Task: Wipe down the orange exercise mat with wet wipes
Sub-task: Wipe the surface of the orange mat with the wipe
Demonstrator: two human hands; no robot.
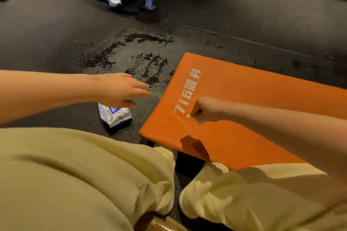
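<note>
On the dark floor (56,43), head view: orange mat (244,108) lies at your right, by your knees | your right hand (204,109), curled tight, grips a white wipe (190,116) on it beside the lettering | your left hand (120,90), fingers straight, hangs over the wipes pack (115,116)

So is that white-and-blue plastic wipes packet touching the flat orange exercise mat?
Apart. The head view shows a strip of dark speckled floor between the white-and-blue wipes packet and the orange mat, along its left edge.
</note>
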